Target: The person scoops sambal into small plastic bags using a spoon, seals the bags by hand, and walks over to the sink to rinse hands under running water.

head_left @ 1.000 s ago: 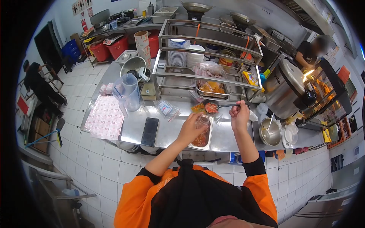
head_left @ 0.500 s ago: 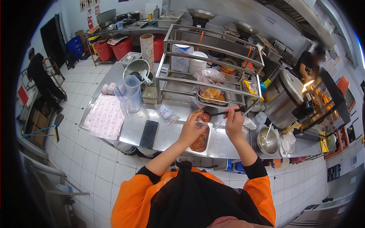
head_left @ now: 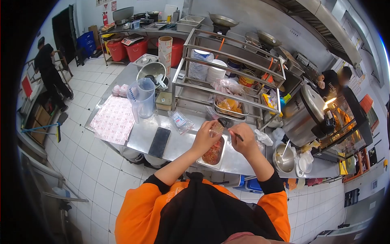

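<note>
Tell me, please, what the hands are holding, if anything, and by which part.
The left hand holds a small, clear plastic cup around its side; the right hand holds a black spoon by its handle.

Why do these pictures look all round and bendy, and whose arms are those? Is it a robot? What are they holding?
No robot here! These are a person's own two bare hands. Every picture comes from one camera worn on that person's head, looking forward and down. The view looks curved, with dark corners.

The left hand has its fingers around a small clear cup. The right hand holds a spoon by its dark handle, with the other end close to the cup.

Below the hands is a metal tray with reddish food in it. Also on the shiny table are a phone, a clear jug, printed paper and a plastic packet.
</note>
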### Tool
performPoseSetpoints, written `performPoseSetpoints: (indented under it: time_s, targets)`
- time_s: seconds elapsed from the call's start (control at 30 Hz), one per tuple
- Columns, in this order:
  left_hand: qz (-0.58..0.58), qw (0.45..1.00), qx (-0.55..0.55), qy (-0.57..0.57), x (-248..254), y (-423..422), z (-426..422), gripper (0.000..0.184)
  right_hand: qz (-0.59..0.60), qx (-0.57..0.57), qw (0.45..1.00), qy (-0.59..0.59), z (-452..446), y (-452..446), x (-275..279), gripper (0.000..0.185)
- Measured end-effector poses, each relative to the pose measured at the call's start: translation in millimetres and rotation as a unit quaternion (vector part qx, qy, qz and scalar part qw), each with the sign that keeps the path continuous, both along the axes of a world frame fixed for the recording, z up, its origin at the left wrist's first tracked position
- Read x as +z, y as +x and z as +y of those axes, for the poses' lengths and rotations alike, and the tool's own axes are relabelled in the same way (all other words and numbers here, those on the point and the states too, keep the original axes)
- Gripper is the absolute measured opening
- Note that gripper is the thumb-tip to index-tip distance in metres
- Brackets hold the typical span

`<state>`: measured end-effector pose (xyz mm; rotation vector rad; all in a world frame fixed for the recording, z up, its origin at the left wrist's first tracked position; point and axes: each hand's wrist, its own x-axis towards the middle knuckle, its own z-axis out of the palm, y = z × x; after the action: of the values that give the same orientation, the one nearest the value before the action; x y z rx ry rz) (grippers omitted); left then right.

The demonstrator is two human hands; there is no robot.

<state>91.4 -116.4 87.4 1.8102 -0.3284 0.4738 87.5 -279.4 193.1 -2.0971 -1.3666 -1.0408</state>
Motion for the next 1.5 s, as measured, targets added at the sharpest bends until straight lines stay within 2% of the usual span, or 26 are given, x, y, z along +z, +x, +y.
performPoseSetpoints:
  time_s: [0.4,0.5,0.6,0.63,0.77,0.87,0.93,0.97,1.03,1.13,1.17,1.27,1.3,1.4,1.5]
  targets:
    - [-0.021,1.000,0.018,0.003,-4,-1,2,0.055,0.024,0.025,0.999,0.007,-5,2,2,0.014]
    - [-0.015,1.000,0.010,-0.009,-5,-1,3,0.055,0.063,0.010,0.997,0.040,-9,4,0,0.009]
    - [-0.019,1.000,0.011,-0.013,-3,-1,6,0.060,0.111,-0.001,0.980,0.167,-18,9,-13,0.007]
    - [-0.021,1.000,0.012,-0.014,-2,-1,8,0.062,0.168,-0.051,0.954,0.245,-21,9,-22,0.019]
    - [-0.056,0.997,-0.010,-0.042,-15,7,24,0.069,0.265,-0.062,0.801,0.533,-32,17,-40,0.030]
    - [-0.043,0.998,-0.038,-0.001,-2,-1,32,0.068,0.427,-0.174,0.770,0.440,-56,27,-105,0.027]
    - [-0.012,0.981,-0.082,-0.173,9,-5,23,0.064,0.527,-0.173,0.801,0.225,-37,13,-124,0.029]
    - [0.006,0.961,-0.103,-0.257,15,-8,18,0.062,0.548,-0.181,0.786,0.221,-27,5,-128,0.030]
    - [0.054,0.941,-0.113,-0.316,27,-13,11,0.056,0.584,-0.195,0.759,0.210,-6,-13,-107,0.035]
    - [0.086,0.911,-0.148,-0.374,40,-22,-4,0.053,0.463,-0.075,0.818,0.333,4,-15,-76,0.038]
    - [0.094,0.904,-0.165,-0.383,44,-25,-7,0.054,0.401,-0.066,0.860,0.309,4,-16,-57,0.031]
    - [0.093,0.910,-0.201,-0.349,54,-26,-13,0.053,0.404,-0.094,0.856,0.309,7,-26,-23,0.024]
    - [0.098,0.907,-0.204,-0.355,60,-29,-15,0.051,0.390,-0.082,0.848,0.350,10,-21,-31,0.014]
    - [0.110,0.922,-0.189,-0.320,49,-23,-8,0.038,0.377,-0.088,0.846,0.367,4,-24,-24,0.012]
    - [0.096,0.954,-0.143,-0.246,47,-20,1,0.021,0.303,-0.107,0.884,0.339,-4,-27,-18,0.009]
